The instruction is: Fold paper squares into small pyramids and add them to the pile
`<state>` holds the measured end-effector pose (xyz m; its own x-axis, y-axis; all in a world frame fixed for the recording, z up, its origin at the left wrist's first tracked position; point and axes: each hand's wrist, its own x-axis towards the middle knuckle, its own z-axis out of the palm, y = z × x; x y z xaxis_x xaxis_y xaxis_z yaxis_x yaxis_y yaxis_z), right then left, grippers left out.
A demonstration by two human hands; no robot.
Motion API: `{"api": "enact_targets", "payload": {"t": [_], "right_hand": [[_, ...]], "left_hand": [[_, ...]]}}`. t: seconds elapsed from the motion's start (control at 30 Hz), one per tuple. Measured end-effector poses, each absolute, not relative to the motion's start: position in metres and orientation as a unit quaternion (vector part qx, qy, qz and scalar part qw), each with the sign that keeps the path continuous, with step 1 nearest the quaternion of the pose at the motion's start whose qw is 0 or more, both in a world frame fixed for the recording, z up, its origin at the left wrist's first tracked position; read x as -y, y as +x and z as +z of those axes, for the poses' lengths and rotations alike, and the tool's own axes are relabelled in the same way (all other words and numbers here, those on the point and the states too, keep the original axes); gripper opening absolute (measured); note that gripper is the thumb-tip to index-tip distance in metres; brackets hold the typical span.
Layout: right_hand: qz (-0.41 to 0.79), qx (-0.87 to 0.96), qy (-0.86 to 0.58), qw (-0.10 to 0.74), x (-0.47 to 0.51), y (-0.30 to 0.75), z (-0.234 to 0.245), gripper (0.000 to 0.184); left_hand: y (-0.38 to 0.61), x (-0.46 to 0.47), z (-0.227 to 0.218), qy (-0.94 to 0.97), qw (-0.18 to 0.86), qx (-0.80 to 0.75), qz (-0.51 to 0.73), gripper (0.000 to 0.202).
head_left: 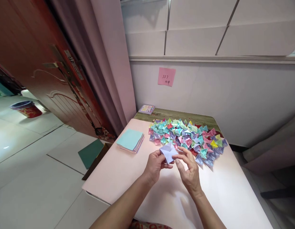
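Note:
My left hand is closed on a small lavender paper square, gripping its left side between thumb and fingers. The paper is folded, with crease lines meeting near its middle. At its right corner, the bent fingers and thumb of my right hand pinch the edge. Just beyond my hands lies a wide heap of small folded paper pieces in teal, pink, yellow and purple. To the left sits a stack of square paper sheets with a light blue one on top.
The pale pink tabletop stands against a white wall. A small packet lies at its back left corner. A pink note hangs on the wall. Left of the table are an open box with a green flap, a wooden door and a bin.

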<state>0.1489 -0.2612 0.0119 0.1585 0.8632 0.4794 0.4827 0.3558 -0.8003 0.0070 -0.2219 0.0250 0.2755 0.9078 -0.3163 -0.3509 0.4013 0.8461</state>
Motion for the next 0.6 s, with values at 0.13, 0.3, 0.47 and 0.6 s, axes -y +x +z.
{"api": "enact_targets", "payload": {"t": [0.13,0.3,0.47,0.6], "right_hand": [[0.133,0.605,-0.567,0.543,0.2583,0.1449,0.0099,0.012],[0.096,0.605,-0.579,0.537,0.2548,0.1417,0.0099,0.017],[0.143,0.624,-0.554,0.533,0.2526,0.1435,0.0102,0.033],[0.145,0.652,-0.525,0.528,0.2546,0.1445,0.011,0.023]], "left_hand": [[0.0087,0.2256,0.0254,0.321,0.739,-0.381,0.454,0.037],[0.0093,0.2285,0.0279,0.329,0.731,-0.376,0.466,0.049],[0.0098,0.2287,0.0264,0.353,0.712,-0.402,0.455,0.039],[0.0093,0.2292,0.0259,0.332,0.735,-0.383,0.451,0.038]]}}
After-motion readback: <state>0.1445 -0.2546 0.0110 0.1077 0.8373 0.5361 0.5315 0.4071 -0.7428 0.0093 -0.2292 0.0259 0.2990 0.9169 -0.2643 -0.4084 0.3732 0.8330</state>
